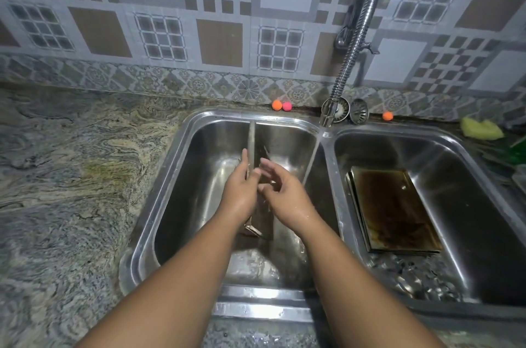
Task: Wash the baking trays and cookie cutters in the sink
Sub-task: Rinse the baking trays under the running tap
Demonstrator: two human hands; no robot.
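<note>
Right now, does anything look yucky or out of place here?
Yes. The flat tray in the right sink is coated with dark brown grime and lies crooked. Two drain strainers sit out behind the tap, not in the drains.

— What sort of place?
— A home kitchen: a double steel sink [331,174] at centre, a marbled stone counter [71,177] at nine o'clock.
— More?
— Yes: patterned wall tiles [219,6] at twelve, a yellow sponge [481,129] at two.
</note>
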